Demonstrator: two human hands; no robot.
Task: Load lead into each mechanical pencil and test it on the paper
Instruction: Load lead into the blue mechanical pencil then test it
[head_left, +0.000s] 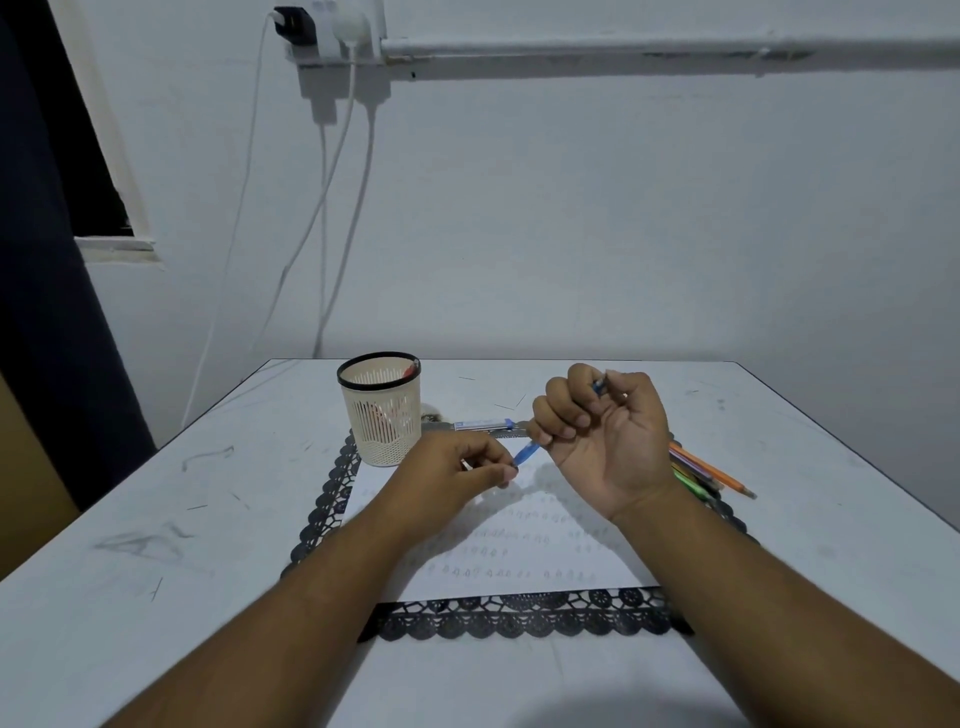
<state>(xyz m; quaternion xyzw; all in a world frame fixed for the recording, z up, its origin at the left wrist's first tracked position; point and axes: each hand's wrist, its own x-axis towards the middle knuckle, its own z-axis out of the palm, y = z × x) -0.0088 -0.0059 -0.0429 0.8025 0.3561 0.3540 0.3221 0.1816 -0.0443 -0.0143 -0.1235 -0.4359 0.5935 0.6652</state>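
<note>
Two hands work over the paper (519, 551) in the single head view. The right hand (605, 441), palm up, has its fingers curled round a blue mechanical pencil (527, 453); the tip end juts down and left from under the little finger, and the cap end shows at the thumb and forefinger. The left hand (457, 470) pinches thumb against forefinger right at the pencil's tip, fingers narrow. Whether a lead sits in that pinch is too fine to tell.

Judging by the pose, a lead is being fed in at the tip. To do it well, keep the pencil steady, line the lead up straight with the opening and push gently so it does not snap.

Just beyond the left fingers lies the lead case (483, 425), with a slotted cup (380, 410) left of it. More pencils (711, 475) lie behind the right wrist. Stray leads lie loose on the table (156, 519). A lace mat (519, 616) lies under the paper. Nothing blocks the hands.
</note>
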